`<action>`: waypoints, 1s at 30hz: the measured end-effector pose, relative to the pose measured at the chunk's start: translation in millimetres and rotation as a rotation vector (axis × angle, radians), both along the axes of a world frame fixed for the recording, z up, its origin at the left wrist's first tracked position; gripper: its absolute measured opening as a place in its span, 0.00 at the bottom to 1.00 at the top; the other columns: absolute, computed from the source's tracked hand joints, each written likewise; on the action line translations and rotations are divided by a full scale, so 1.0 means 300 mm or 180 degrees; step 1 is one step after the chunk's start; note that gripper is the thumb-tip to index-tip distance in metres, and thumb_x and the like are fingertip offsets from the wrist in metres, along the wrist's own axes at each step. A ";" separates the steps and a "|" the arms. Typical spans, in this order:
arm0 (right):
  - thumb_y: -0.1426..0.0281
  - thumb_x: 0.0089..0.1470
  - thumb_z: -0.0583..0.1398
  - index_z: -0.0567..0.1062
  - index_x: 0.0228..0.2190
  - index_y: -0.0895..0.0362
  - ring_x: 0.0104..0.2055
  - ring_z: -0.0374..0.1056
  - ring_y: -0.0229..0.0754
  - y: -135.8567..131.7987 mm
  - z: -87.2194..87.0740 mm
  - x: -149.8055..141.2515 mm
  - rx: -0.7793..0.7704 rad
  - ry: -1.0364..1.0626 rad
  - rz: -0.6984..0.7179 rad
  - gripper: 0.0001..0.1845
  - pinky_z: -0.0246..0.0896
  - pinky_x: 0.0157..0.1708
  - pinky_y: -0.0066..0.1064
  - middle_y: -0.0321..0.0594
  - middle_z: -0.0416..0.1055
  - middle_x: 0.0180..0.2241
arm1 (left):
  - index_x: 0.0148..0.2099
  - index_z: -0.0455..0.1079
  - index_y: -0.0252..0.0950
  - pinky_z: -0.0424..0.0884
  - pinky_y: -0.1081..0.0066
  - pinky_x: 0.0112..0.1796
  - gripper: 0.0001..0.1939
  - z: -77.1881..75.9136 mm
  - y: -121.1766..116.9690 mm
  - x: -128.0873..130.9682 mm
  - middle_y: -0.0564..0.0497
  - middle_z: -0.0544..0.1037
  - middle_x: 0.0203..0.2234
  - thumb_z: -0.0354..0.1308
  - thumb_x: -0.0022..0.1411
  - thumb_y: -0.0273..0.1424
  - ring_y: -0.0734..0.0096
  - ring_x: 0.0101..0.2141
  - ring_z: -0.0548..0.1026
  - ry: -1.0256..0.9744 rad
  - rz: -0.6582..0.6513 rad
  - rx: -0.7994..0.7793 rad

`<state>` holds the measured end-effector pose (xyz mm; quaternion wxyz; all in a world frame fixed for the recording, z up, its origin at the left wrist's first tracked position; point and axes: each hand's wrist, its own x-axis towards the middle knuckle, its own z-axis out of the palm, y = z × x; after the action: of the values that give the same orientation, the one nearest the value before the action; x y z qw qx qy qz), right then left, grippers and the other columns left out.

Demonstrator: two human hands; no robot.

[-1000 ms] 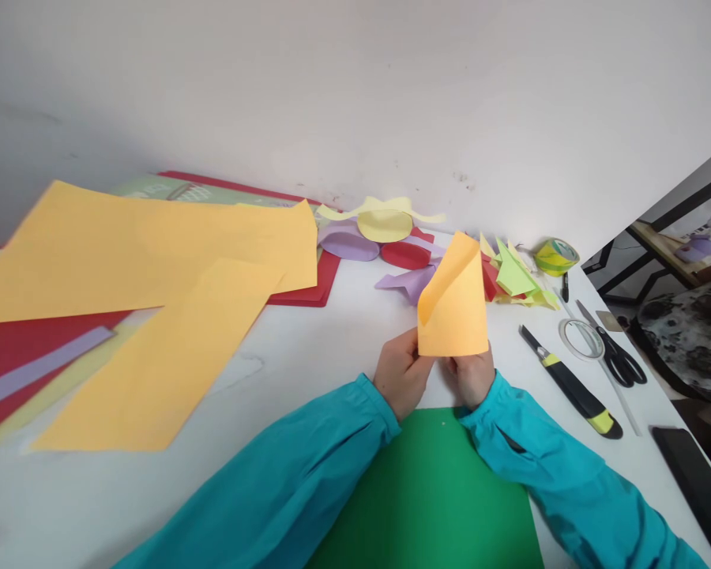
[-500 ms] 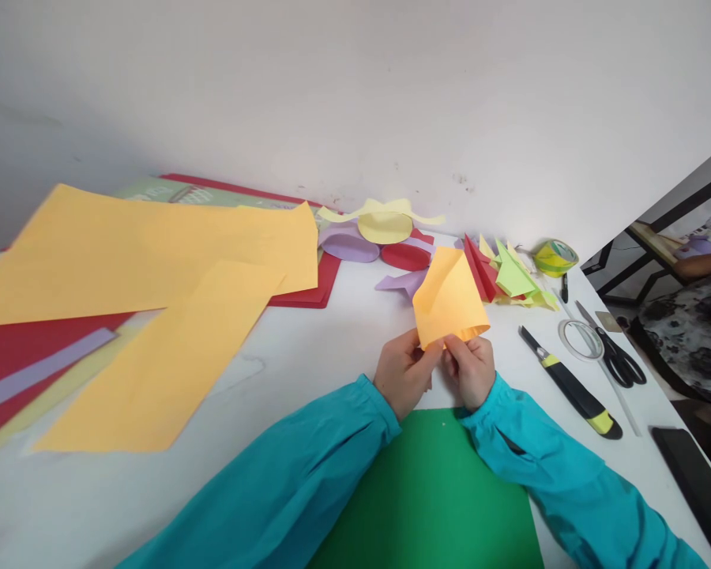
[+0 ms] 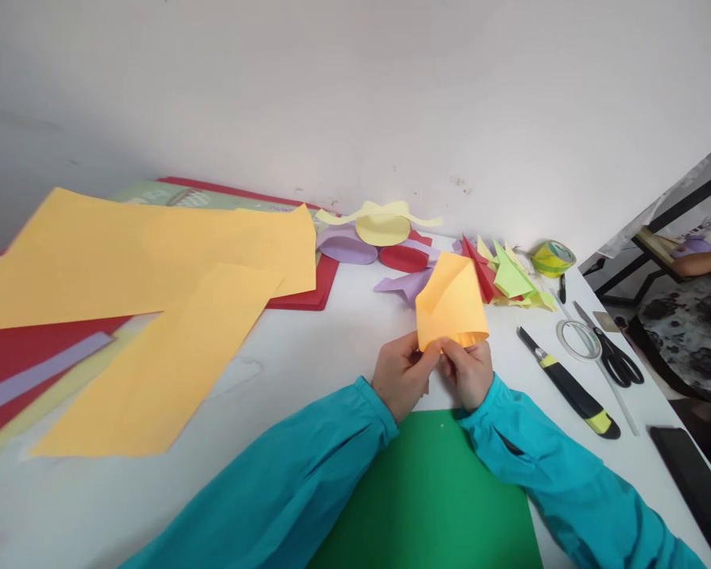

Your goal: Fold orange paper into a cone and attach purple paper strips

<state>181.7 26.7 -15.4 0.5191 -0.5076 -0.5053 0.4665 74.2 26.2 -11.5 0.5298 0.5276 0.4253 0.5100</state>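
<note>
A small orange paper piece [image 3: 450, 304], curled into a loose cone or tube, stands above my hands over the white table [image 3: 308, 356]. My left hand [image 3: 400, 375] pinches its lower left edge. My right hand [image 3: 471, 371] pinches the lower edge just to the right, fingers closed on the paper. Both arms wear teal sleeves. A green sheet [image 3: 432, 498] lies flat under my wrists at the near edge.
Large orange sheets [image 3: 142, 261] overlie red [image 3: 12, 348] and lilac paper at left. Paper scraps and folded pieces [image 3: 509, 276] lie by the wall. A tape roll [image 3: 554, 257], utility knife [image 3: 569, 383], clear tape ring [image 3: 577, 340], scissors [image 3: 613, 356] and a black phone [image 3: 693, 482] are at right.
The orange piece has tipped away and lowered, its top curling over into a rounder roll. My hands have stayed in place, fingers closing nearer together on its lower edge.
</note>
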 end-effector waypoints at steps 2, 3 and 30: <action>0.65 0.49 0.55 0.58 0.07 0.56 0.11 0.47 0.30 -0.001 0.001 0.001 0.0016 0.0004 -0.0014 0.24 0.41 0.13 0.26 0.29 0.52 0.07 | 0.21 0.58 0.37 0.57 0.77 0.12 0.11 -0.005 0.001 0.000 0.63 0.58 0.05 0.49 0.54 0.32 0.81 0.07 0.57 0.0006 0.0001 -0.0044; 0.65 0.49 0.55 0.58 0.06 0.56 0.11 0.47 0.30 -0.002 0.001 0.001 0.0023 -0.0038 -0.0038 0.24 0.40 0.13 0.26 0.29 0.52 0.06 | 0.20 0.58 0.37 0.57 0.78 0.12 0.10 -0.007 0.002 0.000 0.63 0.58 0.05 0.49 0.53 0.31 0.81 0.07 0.57 -0.0001 0.0041 -0.0066; 0.64 0.48 0.55 0.61 0.07 0.57 0.10 0.47 0.30 0.002 -0.014 0.005 -0.0065 0.0017 -0.0171 0.22 0.41 0.12 0.25 0.29 0.53 0.06 | 0.21 0.60 0.37 0.57 0.77 0.12 0.08 0.014 -0.005 -0.005 0.62 0.59 0.06 0.49 0.51 0.30 0.80 0.09 0.58 0.0089 0.0159 0.0114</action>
<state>183.1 27.3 -19.7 0.5276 -0.5250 -0.4853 0.4589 72.6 24.6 -7.4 0.5014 0.5333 0.4365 0.5231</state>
